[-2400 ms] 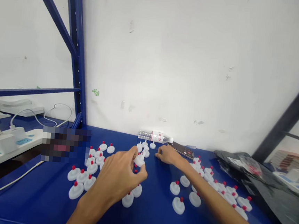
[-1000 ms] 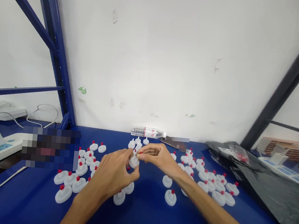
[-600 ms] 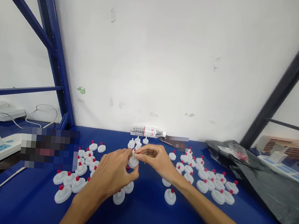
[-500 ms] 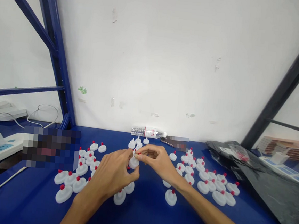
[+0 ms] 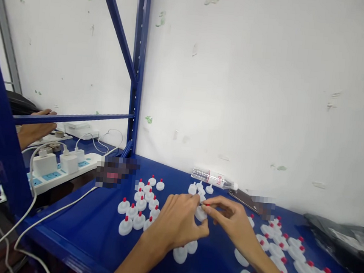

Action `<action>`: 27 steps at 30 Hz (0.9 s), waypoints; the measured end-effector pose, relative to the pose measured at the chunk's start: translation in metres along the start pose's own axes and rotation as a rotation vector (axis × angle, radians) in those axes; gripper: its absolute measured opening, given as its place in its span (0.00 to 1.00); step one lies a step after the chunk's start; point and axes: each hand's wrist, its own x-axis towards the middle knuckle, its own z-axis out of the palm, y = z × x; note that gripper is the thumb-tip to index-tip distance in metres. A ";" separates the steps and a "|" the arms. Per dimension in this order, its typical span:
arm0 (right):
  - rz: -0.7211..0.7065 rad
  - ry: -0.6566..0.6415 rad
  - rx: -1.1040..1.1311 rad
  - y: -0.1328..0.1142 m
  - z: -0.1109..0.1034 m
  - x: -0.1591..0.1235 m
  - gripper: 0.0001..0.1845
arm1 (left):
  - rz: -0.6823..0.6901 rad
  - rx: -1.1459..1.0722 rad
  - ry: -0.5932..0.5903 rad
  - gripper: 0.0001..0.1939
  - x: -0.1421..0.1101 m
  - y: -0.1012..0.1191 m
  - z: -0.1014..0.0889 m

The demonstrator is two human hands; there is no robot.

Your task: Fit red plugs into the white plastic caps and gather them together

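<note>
My left hand (image 5: 179, 219) is closed around the rim of a white round lid with a spout (image 5: 200, 214). The fingers of my right hand (image 5: 230, 215) pinch at a small red cap (image 5: 207, 206) by the spout; whether it sits on the spout is hard to see. Just beyond my hands stand several white spouted lids without red caps (image 5: 209, 189). Below my left hand lie a couple more white lids (image 5: 179, 254). Red-capped lids are grouped to the left (image 5: 125, 226) and to the right (image 5: 305, 270).
A clear plastic bottle (image 5: 215, 178) lies along the wall, beside a phone (image 5: 243, 200). At the left are a blue rack post (image 5: 138, 64), a power strip (image 5: 49, 178) with cables, and another person's hand (image 5: 41, 126). Black plastic bags (image 5: 341, 244) lie at the right.
The view has swung left, so the table appears shifted right and another person's hand has come into sight. Both my hands keep the same hold on the lid and red cap.
</note>
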 end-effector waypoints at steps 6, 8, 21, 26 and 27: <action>0.021 0.000 -0.048 -0.001 0.001 -0.003 0.12 | 0.006 -0.008 -0.009 0.06 -0.001 0.001 0.000; 0.020 0.007 -0.078 -0.002 -0.002 -0.001 0.12 | 0.008 -0.006 -0.017 0.07 0.000 0.002 0.001; 0.136 0.003 -0.562 0.025 -0.075 0.018 0.06 | -0.163 0.097 0.007 0.15 0.012 -0.013 -0.001; 0.206 -0.005 -0.655 0.039 -0.080 0.018 0.02 | -0.168 0.097 -0.003 0.14 0.012 -0.012 -0.001; 0.217 -0.012 -0.670 0.041 -0.082 0.018 0.03 | -0.170 0.096 -0.006 0.14 0.012 -0.011 -0.001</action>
